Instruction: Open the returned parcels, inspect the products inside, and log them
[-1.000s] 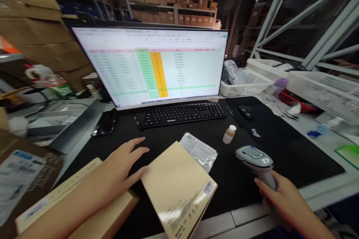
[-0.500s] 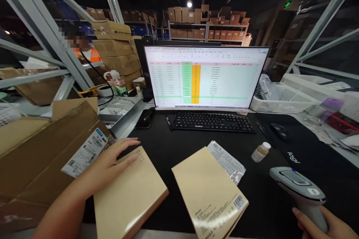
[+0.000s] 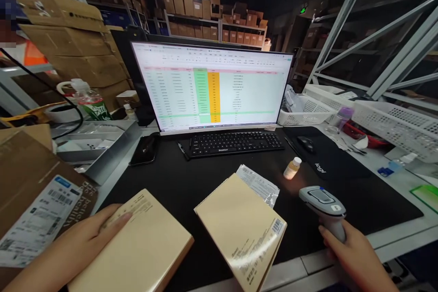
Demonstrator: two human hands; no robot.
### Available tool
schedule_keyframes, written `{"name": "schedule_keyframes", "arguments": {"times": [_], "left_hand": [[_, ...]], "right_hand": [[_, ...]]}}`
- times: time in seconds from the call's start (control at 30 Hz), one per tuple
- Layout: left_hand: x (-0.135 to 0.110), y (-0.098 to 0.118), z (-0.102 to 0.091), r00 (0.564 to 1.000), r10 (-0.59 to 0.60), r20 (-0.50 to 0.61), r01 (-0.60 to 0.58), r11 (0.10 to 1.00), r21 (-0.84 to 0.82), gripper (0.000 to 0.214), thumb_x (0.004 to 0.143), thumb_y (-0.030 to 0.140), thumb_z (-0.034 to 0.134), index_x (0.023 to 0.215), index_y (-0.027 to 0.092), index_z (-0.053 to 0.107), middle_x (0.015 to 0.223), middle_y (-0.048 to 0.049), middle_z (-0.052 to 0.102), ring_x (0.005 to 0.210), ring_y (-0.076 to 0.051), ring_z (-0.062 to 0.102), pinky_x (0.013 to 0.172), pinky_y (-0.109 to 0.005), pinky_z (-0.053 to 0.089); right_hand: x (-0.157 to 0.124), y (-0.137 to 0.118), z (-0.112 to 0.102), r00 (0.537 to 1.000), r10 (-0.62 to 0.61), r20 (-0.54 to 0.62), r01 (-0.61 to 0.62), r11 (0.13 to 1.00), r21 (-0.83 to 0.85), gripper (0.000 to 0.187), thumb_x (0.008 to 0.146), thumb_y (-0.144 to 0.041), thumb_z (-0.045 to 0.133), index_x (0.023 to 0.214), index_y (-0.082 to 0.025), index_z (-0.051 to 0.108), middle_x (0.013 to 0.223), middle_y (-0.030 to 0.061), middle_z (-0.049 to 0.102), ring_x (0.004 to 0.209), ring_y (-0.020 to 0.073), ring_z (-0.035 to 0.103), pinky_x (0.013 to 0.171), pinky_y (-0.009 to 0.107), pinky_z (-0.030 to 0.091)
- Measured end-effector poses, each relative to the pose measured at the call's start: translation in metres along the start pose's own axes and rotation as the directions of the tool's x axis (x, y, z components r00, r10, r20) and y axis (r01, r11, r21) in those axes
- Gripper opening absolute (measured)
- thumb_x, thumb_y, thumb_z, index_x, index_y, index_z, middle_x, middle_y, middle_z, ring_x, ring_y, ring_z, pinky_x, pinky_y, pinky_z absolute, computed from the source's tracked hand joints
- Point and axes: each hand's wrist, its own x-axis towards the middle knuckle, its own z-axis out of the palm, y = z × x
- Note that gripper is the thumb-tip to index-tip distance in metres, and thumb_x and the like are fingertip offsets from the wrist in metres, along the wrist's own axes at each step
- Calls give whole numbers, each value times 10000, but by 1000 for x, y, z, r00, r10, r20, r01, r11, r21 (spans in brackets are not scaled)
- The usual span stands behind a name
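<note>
Two hands work at a black surface (image 3: 164, 182). The left hand (image 3: 75, 242) rests on a kraft mailer (image 3: 140, 246), its fingers (image 3: 118, 216) flat and close together, pinching nothing. The right hand (image 3: 356, 255) has its fingers (image 3: 328, 239) curled around the grip of a barcode scanner (image 3: 323, 203). A second mailer (image 3: 239, 232) lies between the hands, its barcode (image 3: 278, 227) uppermost. Scanning parcels looks like the step in hand; the next move calls for aiming the scanner at that barcode.

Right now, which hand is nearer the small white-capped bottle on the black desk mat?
Right. The right hand holds a barcode scanner to the lower right of the small white-capped bottle; the left hand rests on a tan mailer, much farther away to the bottle's lower left.
</note>
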Motion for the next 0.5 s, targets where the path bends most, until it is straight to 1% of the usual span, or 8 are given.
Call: {"name": "schedule_keyframes", "arguments": {"times": [0.1,0.2,0.27,0.3,0.37,0.4,0.43,0.5], "left_hand": [[-3,7,-3,1000,-21,16,22,999,-48,597,921,655,404,1218,214,674,1275,-51,713,1217,-318,649,973,-405,552],[-4,6,-4,1000,-25,13,26,997,-66,594,909,662,417,1226,229,672,1270,-45,717,1196,-316,663,959,-402,557],[-4,4,-3,1000,-27,2,27,997,-66,602,899,666,427,1238,231,668,1266,-47,719,1187,-321,667,957,-409,557],[-4,4,-3,1000,-29,-2,29,998,-63,603,894,665,433,1239,230,668,1262,-49,720,1189,-323,666,958,-411,556],[-4,4,-3,999,-34,-3,34,998,-59,594,891,656,445,1237,228,670,1260,-52,721,1201,-322,659,956,-412,556],[-4,5,-4,999,-38,-4,38,998,-56,588,889,652,450,1227,227,676,1251,-54,725,1195,-323,663,949,-412,559],[-4,6,-4,999,-38,-13,37,998,-54,580,887,648,451,1212,228,684,1239,-57,731,1181,-325,671,940,-414,563],[-4,7,-4,999,-23,-39,21,999,-50,555,880,636,464,1174,233,707,1208,-60,744,1141,-331,691,920,-417,570]], "right_hand": [[-2,-2,3,1000,-6,-7,6,1000,1,461,749,-624,533,903,-202,636,522,10,633,533,256,635,561,349,460],[-8,-5,2,999,11,-37,-9,999,44,425,777,-629,529,855,-220,611,531,13,639,538,251,638,561,349,475],[-9,-5,-3,999,21,-50,-20,999,30,417,781,-645,540,814,-232,582,557,25,660,556,255,654,578,354,498],[-6,-2,-8,998,26,-54,-25,1000,18,429,769,-656,553,831,-233,575,573,30,673,569,262,666,586,359,509],[7,8,-24,997,43,-59,-43,999,5,507,726,-673,591,958,-222,569,596,39,694,588,286,687,598,379,528],[18,16,-34,996,61,-68,-60,998,10,571,707,-674,608,1041,-214,553,602,46,701,595,300,695,601,391,537],[34,26,-46,993,81,-82,-80,997,15,623,694,-669,623,1099,-204,534,603,57,705,599,313,702,601,404,546],[73,49,-71,987,77,-141,-78,997,-6,630,682,-640,642,1108,-186,543,585,89,698,568,331,698,574,427,554]]}}
